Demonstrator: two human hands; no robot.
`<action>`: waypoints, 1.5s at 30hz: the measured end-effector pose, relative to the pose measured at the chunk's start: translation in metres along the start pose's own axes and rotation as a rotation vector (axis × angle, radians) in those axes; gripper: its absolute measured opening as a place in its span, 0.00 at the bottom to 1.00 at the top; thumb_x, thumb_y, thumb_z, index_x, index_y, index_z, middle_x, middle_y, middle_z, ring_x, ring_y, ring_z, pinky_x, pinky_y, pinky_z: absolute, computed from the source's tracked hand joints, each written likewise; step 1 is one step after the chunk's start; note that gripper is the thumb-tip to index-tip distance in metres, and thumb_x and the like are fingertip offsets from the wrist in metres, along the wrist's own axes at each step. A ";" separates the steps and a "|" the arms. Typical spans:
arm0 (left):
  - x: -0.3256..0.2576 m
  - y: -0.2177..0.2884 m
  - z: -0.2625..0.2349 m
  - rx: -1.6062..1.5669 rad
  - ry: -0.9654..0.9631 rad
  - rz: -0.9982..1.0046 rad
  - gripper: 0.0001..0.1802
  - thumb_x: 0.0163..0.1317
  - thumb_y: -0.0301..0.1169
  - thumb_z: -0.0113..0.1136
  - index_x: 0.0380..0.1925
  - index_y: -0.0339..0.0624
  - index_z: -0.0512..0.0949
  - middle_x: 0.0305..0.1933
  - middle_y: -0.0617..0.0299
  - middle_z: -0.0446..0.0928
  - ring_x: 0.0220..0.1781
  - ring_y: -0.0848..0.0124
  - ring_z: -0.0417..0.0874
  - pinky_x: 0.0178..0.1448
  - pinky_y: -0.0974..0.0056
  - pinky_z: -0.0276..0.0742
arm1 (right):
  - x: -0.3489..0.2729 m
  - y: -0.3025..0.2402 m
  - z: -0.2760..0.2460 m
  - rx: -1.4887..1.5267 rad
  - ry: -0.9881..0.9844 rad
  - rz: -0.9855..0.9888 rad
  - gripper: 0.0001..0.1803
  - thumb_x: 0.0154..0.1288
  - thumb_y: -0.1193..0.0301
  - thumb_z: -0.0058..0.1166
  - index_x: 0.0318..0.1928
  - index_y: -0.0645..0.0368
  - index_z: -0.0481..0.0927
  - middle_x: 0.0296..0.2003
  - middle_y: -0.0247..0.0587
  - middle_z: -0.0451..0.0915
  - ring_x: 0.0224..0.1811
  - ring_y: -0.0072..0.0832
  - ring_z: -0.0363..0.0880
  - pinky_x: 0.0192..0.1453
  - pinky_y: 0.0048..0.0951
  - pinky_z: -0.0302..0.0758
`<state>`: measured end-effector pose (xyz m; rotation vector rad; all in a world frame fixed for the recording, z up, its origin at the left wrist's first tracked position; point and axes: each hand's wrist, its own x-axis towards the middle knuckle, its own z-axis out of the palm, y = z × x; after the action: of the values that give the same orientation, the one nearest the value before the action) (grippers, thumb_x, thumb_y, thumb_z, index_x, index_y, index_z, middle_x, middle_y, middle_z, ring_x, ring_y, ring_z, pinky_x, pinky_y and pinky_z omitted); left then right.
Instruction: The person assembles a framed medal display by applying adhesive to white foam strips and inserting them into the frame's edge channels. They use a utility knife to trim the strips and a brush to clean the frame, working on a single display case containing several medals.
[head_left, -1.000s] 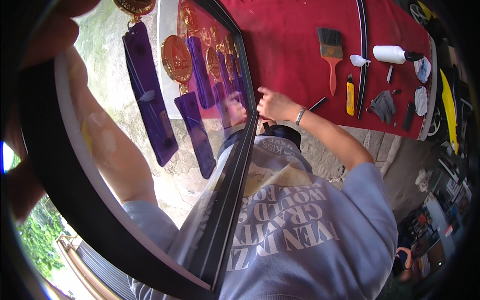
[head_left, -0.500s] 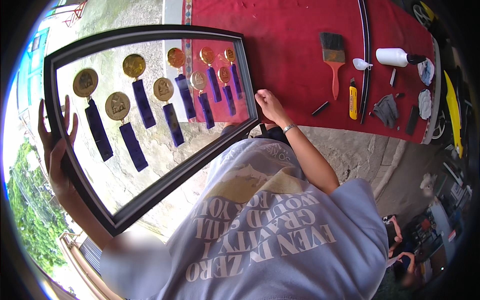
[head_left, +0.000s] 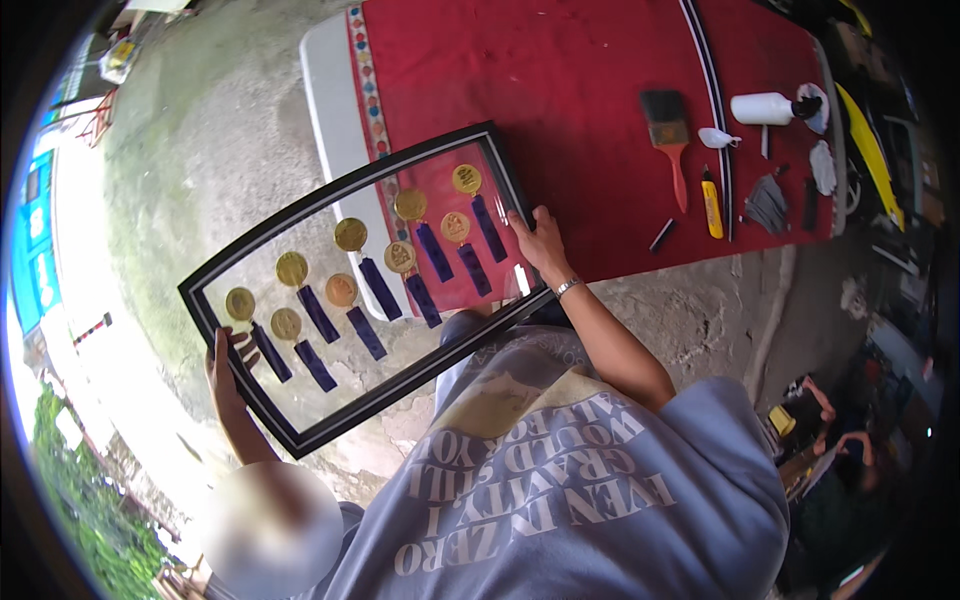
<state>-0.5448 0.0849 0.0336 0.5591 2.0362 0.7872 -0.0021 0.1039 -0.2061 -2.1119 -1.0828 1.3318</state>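
A black-edged display frame [head_left: 372,408] with a clear pane is held up at a tilt before me. Several gold medals [head_left: 350,235] with dark blue ribbons [head_left: 380,288] sit inside in two slanting rows, and the table and pavement show through the pane. My left hand [head_left: 222,372] grips the frame's left end, its fingers visible through the pane. At the opposite end, my right hand [head_left: 541,246] is closed around the black edge, thumb side toward the pane.
A table with a red cloth [head_left: 590,60] and a white edge [head_left: 330,110] lies beyond. On it are a paintbrush [head_left: 668,140], a yellow cutter knife [head_left: 712,205], a white bottle [head_left: 762,108], a white scoop [head_left: 716,138], a grey cloth [head_left: 767,203] and a long dark strip [head_left: 712,70].
The frame has come down and to the right, with its left end lower and farther from me. My right hand now grips its right edge, where before it was beside it.
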 end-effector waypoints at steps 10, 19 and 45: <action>0.037 -0.059 -0.002 -0.103 -0.059 0.008 0.28 0.73 0.53 0.58 0.58 0.42 0.77 0.46 0.59 0.83 0.43 0.66 0.87 0.45 0.61 0.84 | 0.017 -0.009 -0.003 0.120 0.120 -0.020 0.28 0.71 0.45 0.53 0.41 0.61 0.67 0.31 0.60 0.78 0.41 0.61 0.80 0.47 0.51 0.72; -0.045 -0.162 0.161 -0.626 0.067 -0.089 0.31 0.73 0.59 0.55 0.58 0.43 0.74 0.51 0.56 0.78 0.53 0.62 0.78 0.58 0.53 0.74 | 0.180 -0.143 -0.089 -0.445 0.099 -0.349 0.47 0.69 0.29 0.35 0.65 0.60 0.70 0.47 0.58 0.86 0.58 0.55 0.82 0.62 0.49 0.76; -0.254 -0.274 0.428 -1.209 -0.123 -0.544 0.21 0.72 0.55 0.59 0.44 0.49 0.76 0.46 0.64 0.79 0.54 0.65 0.79 0.74 0.48 0.64 | 0.244 -0.173 -0.149 -0.687 -0.195 -1.228 0.25 0.82 0.57 0.38 0.67 0.61 0.70 0.45 0.58 0.79 0.48 0.44 0.83 0.58 0.43 0.76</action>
<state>-0.0755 -0.1310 -0.2032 -0.5884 1.1571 1.3604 0.1208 0.4106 -0.1568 -1.0865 -2.5587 0.5456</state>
